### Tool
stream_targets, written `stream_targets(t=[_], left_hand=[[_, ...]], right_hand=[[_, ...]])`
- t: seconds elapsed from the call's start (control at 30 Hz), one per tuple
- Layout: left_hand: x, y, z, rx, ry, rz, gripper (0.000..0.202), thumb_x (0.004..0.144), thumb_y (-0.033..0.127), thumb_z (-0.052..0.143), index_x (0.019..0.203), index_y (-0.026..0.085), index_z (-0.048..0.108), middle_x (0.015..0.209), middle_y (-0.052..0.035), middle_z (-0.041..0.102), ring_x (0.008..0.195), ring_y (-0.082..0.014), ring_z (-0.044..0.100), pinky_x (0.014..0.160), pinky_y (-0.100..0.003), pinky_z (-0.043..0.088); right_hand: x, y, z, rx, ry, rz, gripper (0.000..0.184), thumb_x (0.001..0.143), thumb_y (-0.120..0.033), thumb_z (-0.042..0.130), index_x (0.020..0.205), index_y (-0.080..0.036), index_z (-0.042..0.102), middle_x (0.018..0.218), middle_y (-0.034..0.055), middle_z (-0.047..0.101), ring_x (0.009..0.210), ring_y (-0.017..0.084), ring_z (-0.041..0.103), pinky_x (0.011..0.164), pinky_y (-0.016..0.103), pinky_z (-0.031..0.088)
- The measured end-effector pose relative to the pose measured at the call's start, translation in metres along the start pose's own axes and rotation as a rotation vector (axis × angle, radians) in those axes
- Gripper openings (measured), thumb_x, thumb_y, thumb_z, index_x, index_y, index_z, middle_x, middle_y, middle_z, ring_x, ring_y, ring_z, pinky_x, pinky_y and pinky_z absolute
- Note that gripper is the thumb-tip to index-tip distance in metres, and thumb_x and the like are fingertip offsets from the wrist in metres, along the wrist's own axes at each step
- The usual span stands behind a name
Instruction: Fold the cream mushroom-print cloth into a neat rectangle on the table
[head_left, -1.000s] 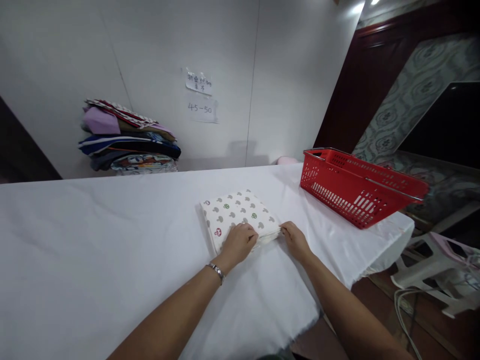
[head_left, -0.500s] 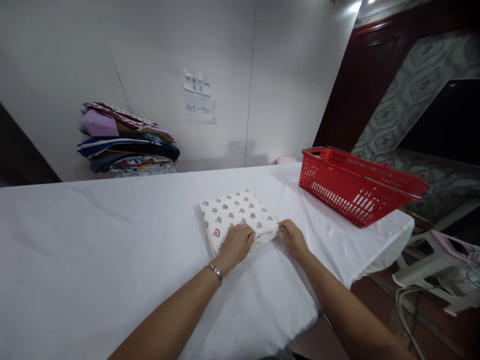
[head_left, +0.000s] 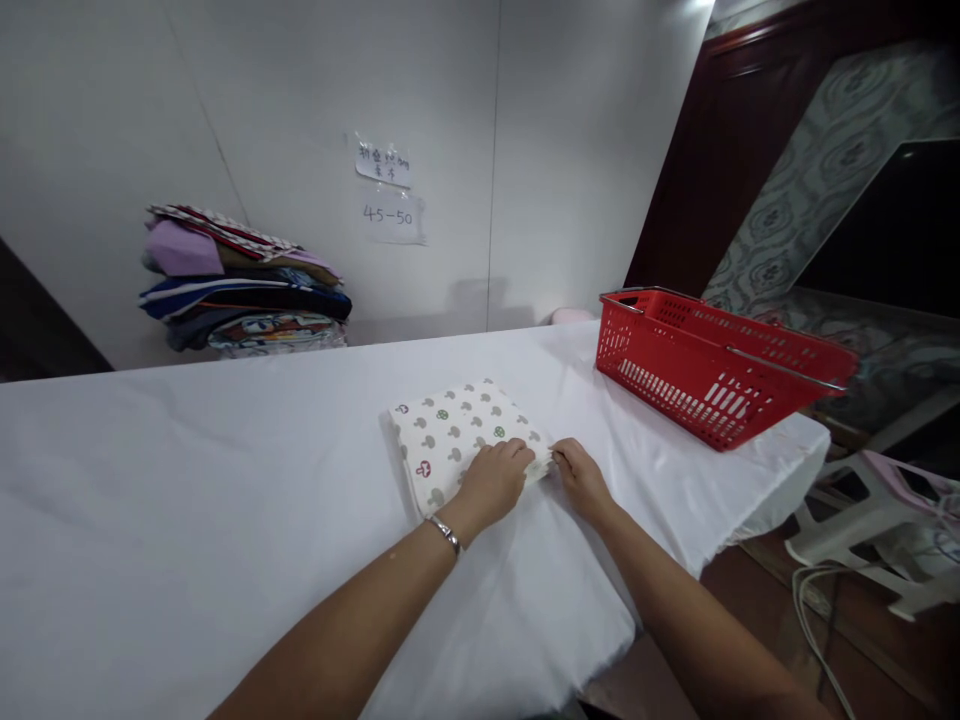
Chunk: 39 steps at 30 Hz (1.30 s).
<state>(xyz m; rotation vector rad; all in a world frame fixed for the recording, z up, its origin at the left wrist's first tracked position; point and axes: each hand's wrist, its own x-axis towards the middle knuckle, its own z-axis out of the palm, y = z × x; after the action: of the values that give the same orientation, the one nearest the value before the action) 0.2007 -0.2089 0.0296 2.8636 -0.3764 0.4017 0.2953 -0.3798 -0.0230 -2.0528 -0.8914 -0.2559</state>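
A folded white cloth printed with grey mushrooms and a few red and green ones lies flat in a squarish stack. My left hand, a metal bracelet at its wrist, rests over the cloth's near edge with its fingers curled around the layers. At the right-hand corner, my right hand pinches the cloth's layered edge between thumb and fingers. The left hand covers part of the near edge.
The white-covered table carries a red perforated basket with metal handles at right. Behind the table's left part rises a pile of folded fabrics. Handwritten paper signs hang on the wall. A white plastic stool stands right.
My left hand has slid rightward along the cloth's near edge, closer to my right hand. My right hand keeps its pinch at the corner. The view has shifted slightly.
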Motion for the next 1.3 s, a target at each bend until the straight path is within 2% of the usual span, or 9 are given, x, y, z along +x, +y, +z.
stream_targets(t=[0.07, 0.17, 0.27, 0.37, 0.47, 0.63, 0.8, 0.97, 1.3], left_hand=[[0.004, -0.002, 0.001, -0.023, -0.019, -0.033, 0.025, 0.082, 0.006, 0.039, 0.097, 0.021, 0.053, 0.097, -0.0046, 0.057, 0.089, -0.019, 0.054, 0.074, -0.032, 0.042], [0.006, -0.006, 0.007, -0.028, 0.013, -0.071, 0.026, 0.082, 0.004, 0.036, 0.093, 0.02, 0.053, 0.095, -0.0041, 0.056, 0.084, -0.0174, 0.054, 0.069, -0.03, 0.043], [0.006, -0.007, 0.013, 0.009, 0.036, -0.039, 0.027, 0.082, 0.003, 0.036, 0.091, 0.02, 0.055, 0.106, -0.0046, 0.055, 0.088, -0.0178, 0.054, 0.069, -0.03, 0.043], [0.008, -0.004, 0.017, 0.024, 0.046, 0.007, 0.028, 0.083, 0.004, 0.039, 0.095, 0.02, 0.057, 0.121, -0.0052, 0.051, 0.101, -0.0201, 0.051, 0.078, -0.033, 0.044], [0.011, 0.0, 0.017, 0.014, 0.041, -0.006, 0.024, 0.085, 0.011, 0.041, 0.098, 0.021, 0.059, 0.121, -0.0051, 0.051, 0.103, -0.0199, 0.051, 0.082, -0.034, 0.044], [0.016, 0.009, 0.015, 0.032, 0.062, -0.077, 0.014, 0.086, 0.026, 0.049, 0.093, 0.02, 0.06, 0.113, -0.0046, 0.054, 0.096, -0.0194, 0.053, 0.078, -0.033, 0.045], [0.021, 0.013, 0.022, 0.03, 0.089, -0.109, 0.017, 0.087, 0.02, 0.044, 0.088, 0.018, 0.06, 0.109, -0.0048, 0.056, 0.094, -0.02, 0.053, 0.078, -0.035, 0.044], [0.021, 0.01, 0.029, -0.083, 0.102, -0.045, 0.014, 0.082, 0.012, 0.047, 0.089, 0.018, 0.058, 0.113, -0.0041, 0.055, 0.101, -0.0187, 0.051, 0.085, -0.033, 0.041], [0.016, 0.006, 0.033, -0.163, 0.142, -0.031, 0.009, 0.081, 0.013, 0.05, 0.084, 0.018, 0.057, 0.116, -0.004, 0.053, 0.102, -0.0183, 0.05, 0.084, -0.033, 0.042]], right_hand=[[0.0, 0.001, 0.0, 0.014, -0.004, 0.0, 0.02, 0.09, -0.028, 0.035, 0.092, -0.024, 0.055, 0.09, 0.0046, 0.056, 0.086, 0.019, 0.054, 0.079, 0.033, 0.044], [0.001, 0.004, 0.001, 0.037, -0.002, -0.001, 0.019, 0.089, -0.027, 0.037, 0.092, -0.024, 0.056, 0.089, 0.0041, 0.056, 0.084, 0.019, 0.054, 0.077, 0.032, 0.044], [0.001, 0.008, 0.003, 0.058, 0.008, -0.002, 0.019, 0.089, -0.028, 0.038, 0.092, -0.023, 0.057, 0.087, 0.0039, 0.057, 0.082, 0.018, 0.054, 0.075, 0.032, 0.044], [0.001, 0.009, 0.004, 0.079, 0.024, -0.002, 0.019, 0.088, -0.028, 0.039, 0.09, -0.023, 0.057, 0.085, 0.0039, 0.057, 0.08, 0.018, 0.054, 0.074, 0.031, 0.044], [0.002, 0.008, 0.003, 0.094, 0.036, -0.01, 0.019, 0.089, -0.028, 0.04, 0.089, -0.022, 0.058, 0.084, 0.0036, 0.057, 0.079, 0.018, 0.054, 0.073, 0.031, 0.044], [0.003, 0.005, 0.002, 0.095, 0.036, -0.022, 0.019, 0.089, -0.027, 0.04, 0.088, -0.022, 0.058, 0.083, 0.0031, 0.057, 0.078, 0.017, 0.054, 0.072, 0.031, 0.044], [0.003, 0.005, 0.002, 0.094, 0.035, -0.032, 0.018, 0.089, -0.027, 0.041, 0.088, -0.022, 0.058, 0.083, 0.003, 0.057, 0.078, 0.017, 0.054, 0.071, 0.03, 0.044], [0.002, 0.007, 0.002, 0.067, 0.037, -0.007, 0.018, 0.088, -0.025, 0.04, 0.088, -0.022, 0.058, 0.085, 0.0032, 0.058, 0.079, 0.017, 0.054, 0.073, 0.031, 0.044], [-0.005, 0.002, -0.006, 0.061, -0.076, -0.047, 0.022, 0.081, -0.024, 0.05, 0.102, -0.023, 0.057, 0.089, 0.0028, 0.056, 0.075, 0.015, 0.054, 0.063, 0.026, 0.045]])
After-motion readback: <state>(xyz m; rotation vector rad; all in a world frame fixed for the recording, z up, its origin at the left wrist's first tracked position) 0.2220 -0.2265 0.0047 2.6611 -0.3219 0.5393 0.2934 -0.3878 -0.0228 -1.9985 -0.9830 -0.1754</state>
